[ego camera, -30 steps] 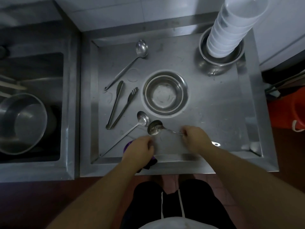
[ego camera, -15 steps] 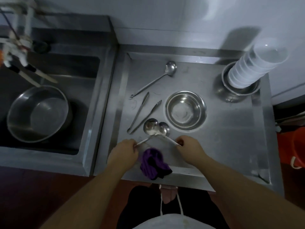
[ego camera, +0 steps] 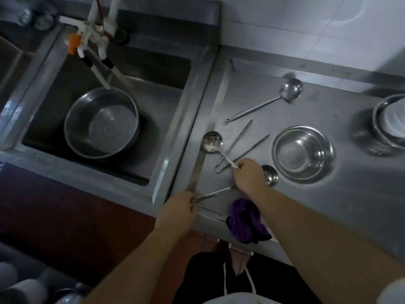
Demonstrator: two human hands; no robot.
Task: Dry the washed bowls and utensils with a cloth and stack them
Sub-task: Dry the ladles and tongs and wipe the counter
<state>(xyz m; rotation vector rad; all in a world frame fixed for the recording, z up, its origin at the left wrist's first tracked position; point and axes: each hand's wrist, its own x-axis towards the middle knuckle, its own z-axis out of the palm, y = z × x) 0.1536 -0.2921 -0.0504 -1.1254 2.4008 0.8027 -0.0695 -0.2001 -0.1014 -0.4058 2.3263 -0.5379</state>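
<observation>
Since a moment ago our right hand has swung its pinched ladle toward ten o'clock; our left hand grips another ladle's handle. Sorting utensils; next comes the cloth, lying at six o'clock.

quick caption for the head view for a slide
Each hand holds a ladle by its handle over the steel counter: left hand, right hand; purple cloth lies at the counter edge.

Cloth: purple with black patches, no pattern. Ladles, tongs, bowl and surface: plain silver-grey steel. Tap fitting white with an orange piece; floor dark red.
</observation>
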